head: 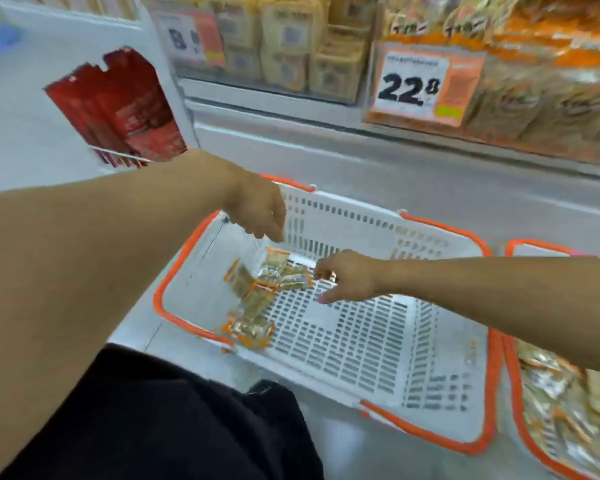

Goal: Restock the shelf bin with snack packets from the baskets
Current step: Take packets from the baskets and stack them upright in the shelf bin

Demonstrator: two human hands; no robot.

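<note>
Rt hand (349,277) is nearer: fingers (321,270) curled at the 3 o'clock edge of the snack packets (257,296), touching or just short of the nearest one; firm pinch or not, cannot tell (blur). Lt hand (260,211) hangs at 12 o'clock of the pile, apart from it, fingers loosely curled down, holding nothing. Packets lie in the white basket (378,344), lt end, row's long axis approx 12-to-6. Look: small, flat, silvery-tan foil w/ orange edges

A shop aisle: shelves (326,109) stacked with packaged snacks (312,60), an orange price tag (420,84) reading 22.8 on the shelf edge, and orange-rimmed white shopping baskets (378,341) on the floor.
</note>
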